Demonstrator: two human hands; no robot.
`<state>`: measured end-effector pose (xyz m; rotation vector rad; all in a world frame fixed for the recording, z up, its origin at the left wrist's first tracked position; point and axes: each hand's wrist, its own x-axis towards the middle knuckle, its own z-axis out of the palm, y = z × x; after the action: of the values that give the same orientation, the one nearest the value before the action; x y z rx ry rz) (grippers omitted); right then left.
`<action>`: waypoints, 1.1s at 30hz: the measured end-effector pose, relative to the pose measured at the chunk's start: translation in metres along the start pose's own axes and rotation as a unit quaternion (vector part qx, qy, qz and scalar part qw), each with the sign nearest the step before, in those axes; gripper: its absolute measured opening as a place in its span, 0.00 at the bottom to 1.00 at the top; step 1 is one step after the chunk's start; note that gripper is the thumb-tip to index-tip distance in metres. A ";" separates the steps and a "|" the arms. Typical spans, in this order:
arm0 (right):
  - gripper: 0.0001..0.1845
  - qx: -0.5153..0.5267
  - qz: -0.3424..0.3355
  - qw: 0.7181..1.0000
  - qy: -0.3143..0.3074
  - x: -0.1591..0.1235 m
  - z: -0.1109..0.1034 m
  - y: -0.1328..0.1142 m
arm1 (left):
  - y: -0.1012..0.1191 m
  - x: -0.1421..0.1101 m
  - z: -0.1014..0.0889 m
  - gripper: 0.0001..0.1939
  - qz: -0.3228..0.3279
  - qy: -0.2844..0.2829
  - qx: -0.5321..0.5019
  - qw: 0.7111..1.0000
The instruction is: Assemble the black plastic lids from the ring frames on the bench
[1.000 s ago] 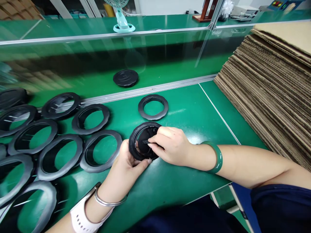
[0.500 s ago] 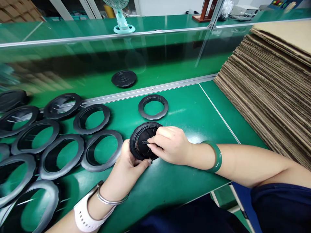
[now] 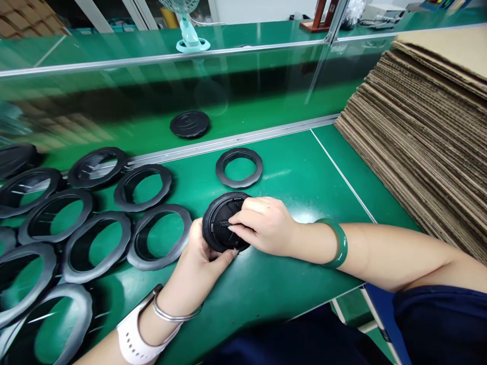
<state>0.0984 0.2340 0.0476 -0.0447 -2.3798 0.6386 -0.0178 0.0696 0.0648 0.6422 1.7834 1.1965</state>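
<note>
Tilted up above the green table is a round black plastic part (image 3: 213, 221) with a ribbed rim and a recessed inside. My left hand (image 3: 203, 253) grips it by the lower left edge, thumb at the bottom and fingers hidden beneath. My right hand (image 3: 266, 225) lies over its right side, thumb and forefinger pinching a small dark piece (image 3: 224, 223) near the middle; whether that piece is loose or attached I cannot tell. Just behind, a black ring (image 3: 219, 169) lies flat on the table.
Several larger black rings (image 3: 134, 238) crowd the left side. A tall stack of cardboard sheets (image 3: 411, 126) leans on the right. At the back, a glossy panel (image 3: 258, 96) shows a black disc shape, seemingly a reflection. Beyond it stands a mint-green fan (image 3: 187, 35).
Both hands and the round part keep almost the same place, with a slight shift left. The disc shape in the panel has moved a little left.
</note>
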 end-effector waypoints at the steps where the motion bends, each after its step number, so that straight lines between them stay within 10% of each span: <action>1: 0.14 -0.002 0.002 1.000 -0.008 0.000 0.000 0.000 | 0.000 0.000 0.000 0.34 0.001 -0.001 -0.005 1.000; 19: 0.16 -0.081 -0.047 0.994 -0.049 0.006 -0.010 -0.011 | -0.001 -0.002 0.004 0.34 0.011 0.020 -0.034 0.999; 24: 0.17 0.067 0.120 0.988 0.077 0.008 -0.016 -0.008 | -0.005 0.005 0.007 0.36 0.048 0.069 -0.103 0.991; 28: 0.14 0.211 0.274 0.938 -0.016 0.007 -0.005 0.003 | -0.003 0.002 0.003 0.40 0.049 0.047 -0.039 0.997; 33: 0.03 0.265 0.302 0.915 -0.043 0.008 0.000 0.002 | 0.004 -0.006 -0.002 0.36 0.047 -0.039 -0.016 0.998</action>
<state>0.0922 0.2373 0.0515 -0.5389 -2.1793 1.5861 -0.0166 0.0661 0.0711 0.7516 1.6823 1.2430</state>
